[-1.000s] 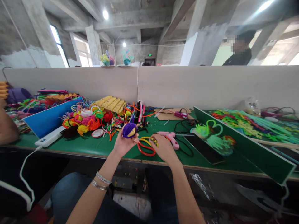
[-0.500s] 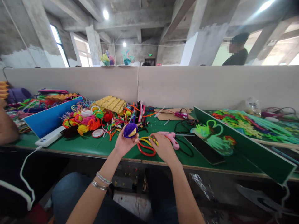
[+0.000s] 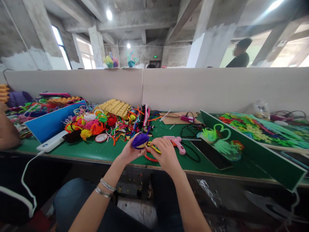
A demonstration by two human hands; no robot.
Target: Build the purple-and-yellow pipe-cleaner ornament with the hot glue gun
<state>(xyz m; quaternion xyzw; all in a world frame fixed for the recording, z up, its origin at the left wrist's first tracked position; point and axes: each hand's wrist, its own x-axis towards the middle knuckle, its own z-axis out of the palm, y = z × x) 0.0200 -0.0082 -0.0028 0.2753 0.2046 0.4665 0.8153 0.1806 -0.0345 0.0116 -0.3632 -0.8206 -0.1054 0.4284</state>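
My left hand (image 3: 127,153) is closed around a purple oval piece (image 3: 140,140), whose surface looks wound in fuzzy strands, with a pale yellow underside. My right hand (image 3: 165,153) is right beside it, fingers bent and pinched together close to the piece's lower right side. A yellow fuzzy stem (image 3: 155,148) runs under the right fingers; whether they grip it I cannot make out. Below, a red stem loop (image 3: 151,159) lies on the green table (image 3: 96,154), partly covered by the hands. The pink glue gun (image 3: 178,144) lies just beyond my right hand.
Left stands a blue board (image 3: 56,120), a white power strip (image 3: 52,141) and a heap of colourful fuzzy pieces (image 3: 90,124). To the right are a dark phone (image 3: 212,154), a green swan-like figure (image 3: 224,141) and a green board (image 3: 253,149). Another person's arm (image 3: 7,129) shows far left.
My left hand has turned the purple piece and shifted it slightly right and down. My right hand has moved left to it, covering more of the yellow and red stems.
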